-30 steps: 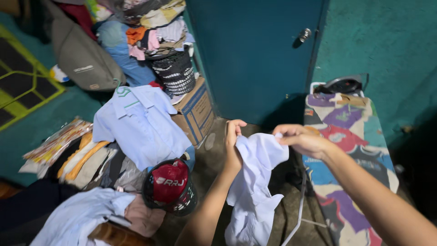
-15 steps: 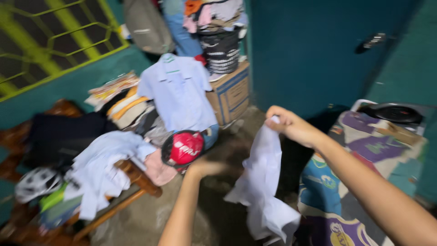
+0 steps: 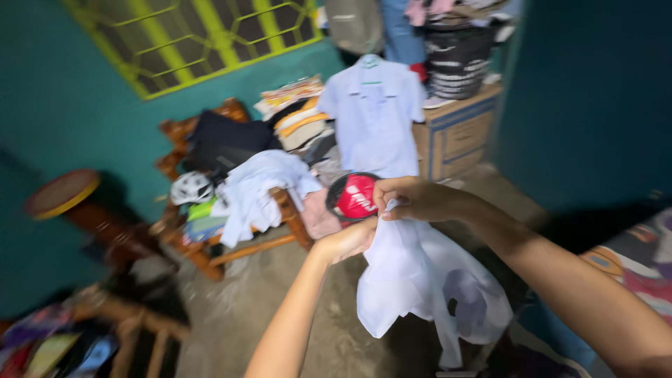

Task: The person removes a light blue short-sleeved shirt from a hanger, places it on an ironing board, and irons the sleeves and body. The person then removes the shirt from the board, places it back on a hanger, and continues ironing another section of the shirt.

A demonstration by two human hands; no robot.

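In the head view, the right hand is pinching the top edge of a white garment, fingers closed on the cloth, so that the rest is hanging free toward six o'clock above the floor. The left hand is pressing against the same edge from nine o'clock; its fingers seem curled on the fabric, though blur is hiding the exact grip. Just behind the hands, a red cap is lying beside a pale blue shirt on a hanger. At ten o'clock a wooden bench is carrying piled clothes below a teal wall and yellow window grille.
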